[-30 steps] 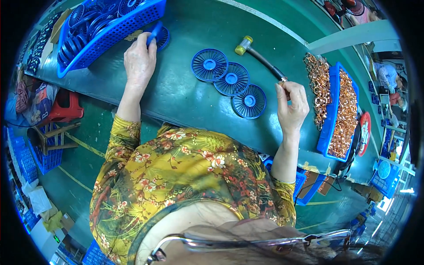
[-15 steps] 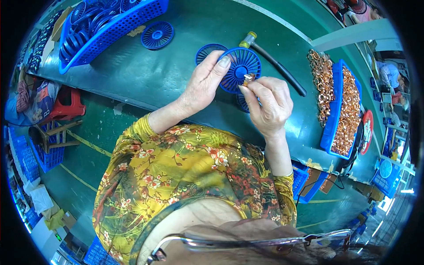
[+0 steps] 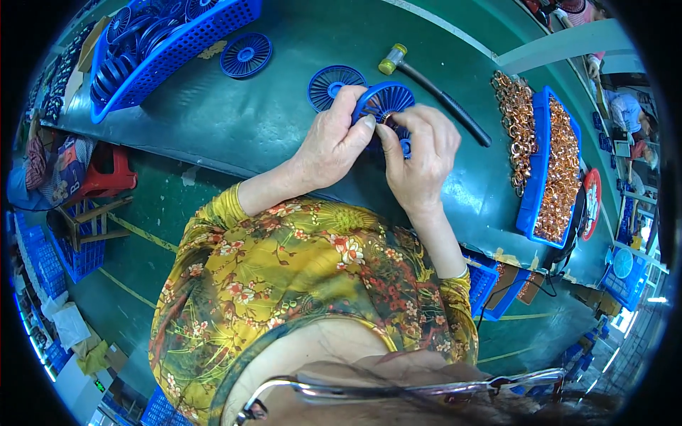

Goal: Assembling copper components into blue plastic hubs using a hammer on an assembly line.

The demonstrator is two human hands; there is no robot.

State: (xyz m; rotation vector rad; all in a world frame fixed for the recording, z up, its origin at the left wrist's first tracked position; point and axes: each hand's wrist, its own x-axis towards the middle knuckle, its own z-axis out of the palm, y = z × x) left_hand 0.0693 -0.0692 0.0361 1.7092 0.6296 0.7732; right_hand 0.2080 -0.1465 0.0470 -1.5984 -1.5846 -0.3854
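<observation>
Above the green table I hold a spoked blue plastic wheel point(image 3: 393, 94) by its rim in my left hand point(image 3: 328, 145), thumb in front and fingers behind. My right hand point(image 3: 424, 156) is closed at the wheel's hub, thumb and forefinger pinching a small copper-coloured ring point(image 3: 386, 118) against it. Fingers cover most of that ring. Just behind the held wheel, a second blue wheel point(image 3: 334, 86) lies flat on the table. Another blue wheel point(image 3: 406, 145) shows partly under my hands. A mallet with a yellow head and black handle point(image 3: 449, 105) lies beyond my right hand.
At the far left a blue basket point(image 3: 186, 58) is heaped with blue wheels, and one single wheel point(image 3: 246, 55) lies beside it. On the right stands a blue tray point(image 3: 538, 167) full of copper-coloured rings, with loose rings point(image 3: 517, 128) piled alongside. A red stool point(image 3: 114, 170) stands left below.
The held wheel has tilted to a steeper angle. My right hand has brought the copper-coloured ring in against the hub, and both hands have drawn closer together.
</observation>
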